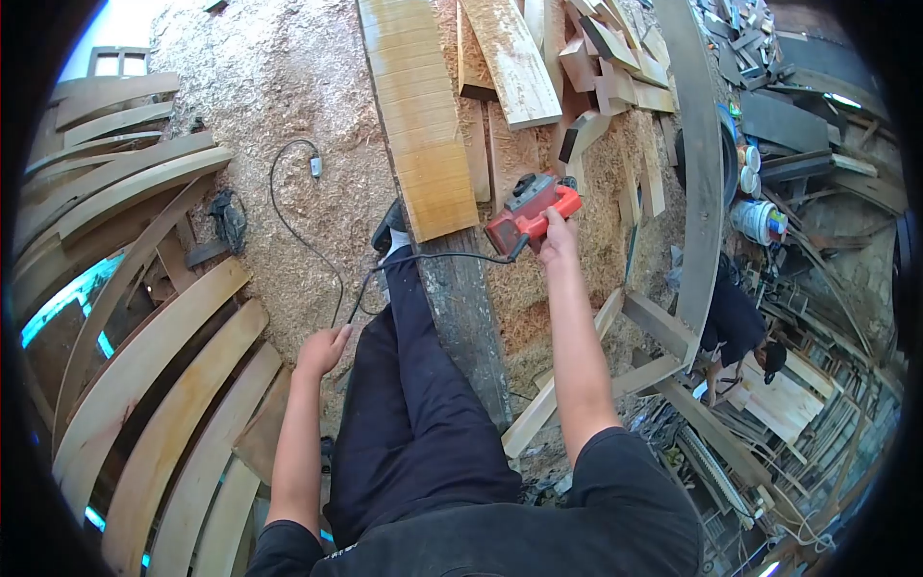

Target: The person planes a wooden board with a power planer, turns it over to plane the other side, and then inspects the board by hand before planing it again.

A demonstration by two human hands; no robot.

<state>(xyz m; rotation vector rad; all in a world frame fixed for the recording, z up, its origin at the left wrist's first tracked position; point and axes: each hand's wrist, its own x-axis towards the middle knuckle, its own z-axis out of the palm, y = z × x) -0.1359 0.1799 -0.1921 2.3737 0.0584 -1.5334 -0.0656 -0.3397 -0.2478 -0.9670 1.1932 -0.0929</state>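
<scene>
My right hand [556, 238] is wrapped round the handle of a red and black power tool [524, 213], held to the right of a long wooden board. The board [420, 125] lies on a worn dark plank [466, 317]. From the tool a black cable [442, 255] runs left across my leg and down toward my left hand [326, 350]. The fingers of my left hand are closed round the cable, beside my thigh.
Curved wooden pieces [183, 404] stand in rows at the left. Offcuts [615, 77] are piled at the upper right, near a wooden frame [697, 192]. Shavings [260, 115] cover the ground. Another person [735, 317] bends over at the right. A cable connector [315, 166] lies among the shavings.
</scene>
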